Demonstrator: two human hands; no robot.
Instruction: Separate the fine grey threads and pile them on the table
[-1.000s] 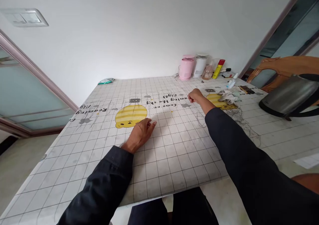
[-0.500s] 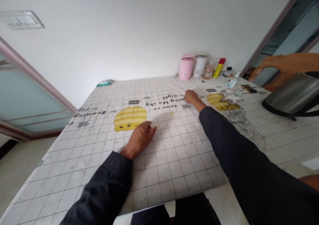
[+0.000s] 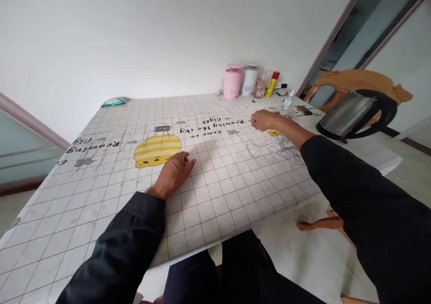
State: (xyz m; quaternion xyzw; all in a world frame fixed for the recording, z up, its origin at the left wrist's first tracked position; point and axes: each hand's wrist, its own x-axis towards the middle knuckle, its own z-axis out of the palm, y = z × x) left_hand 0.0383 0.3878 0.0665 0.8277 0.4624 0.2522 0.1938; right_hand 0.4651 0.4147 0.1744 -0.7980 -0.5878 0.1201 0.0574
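My left hand (image 3: 175, 171) rests on the grid-patterned tablecloth (image 3: 215, 196), beside a printed yellow striped bear balloon (image 3: 158, 149). Its thumb and fingers are loosely curved and apart, holding nothing. My right hand (image 3: 264, 121) is closed, low over the printed lettering at the right. Whatever its fingers may hold is hidden. Near my right wrist lies a tangle of thin dark lines (image 3: 289, 151), like thread or scribble; I cannot tell which. My right wrist mostly covers the crumpled pale cloth and a second yellow print (image 3: 273, 132).
Against the wall stand a pink cylindrical device (image 3: 232, 83), a white one (image 3: 250, 80), a pinkish bottle (image 3: 259, 87) and a yellow can with red cap (image 3: 272, 85). A steel kettle (image 3: 348, 113) is at the right, before a wooden chair (image 3: 367, 77). A green packet (image 3: 115, 101) lies far left.
The view has swung to the right. My right hand has moved rightward over the table, towards the crumpled cloth, and now hides most of it. My left hand stays by the bear print.
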